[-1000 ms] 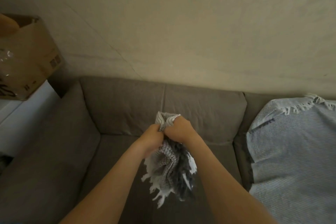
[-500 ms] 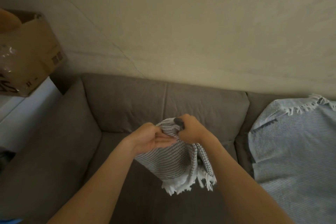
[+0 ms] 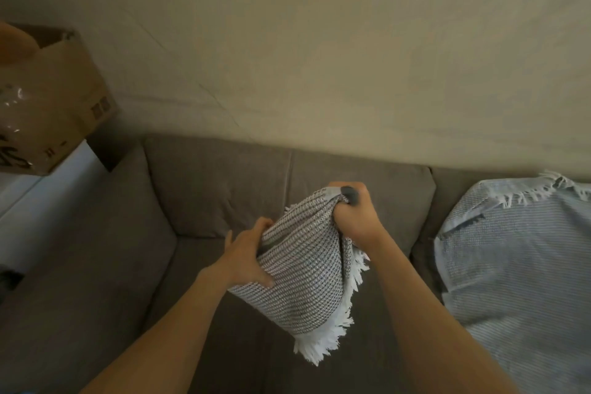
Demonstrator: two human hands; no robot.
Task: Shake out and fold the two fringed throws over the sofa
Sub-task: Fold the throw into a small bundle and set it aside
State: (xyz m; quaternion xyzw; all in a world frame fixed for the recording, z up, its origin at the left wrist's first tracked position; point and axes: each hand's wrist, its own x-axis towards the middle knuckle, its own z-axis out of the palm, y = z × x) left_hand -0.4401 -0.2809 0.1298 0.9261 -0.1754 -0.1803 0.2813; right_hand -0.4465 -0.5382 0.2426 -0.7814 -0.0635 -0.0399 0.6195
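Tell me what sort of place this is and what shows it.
Most likely a home living room: a grey fabric sofa against a plain wall, a blue fringed throw draped over its right end, a grey fringed throw held above the seat, and a cardboard box at its left.

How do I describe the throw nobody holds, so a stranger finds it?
Find the grey sofa. On its right end lies a pale blue striped throw, spread out. The other throw is grey-and-white, held by the left hand and right hand.
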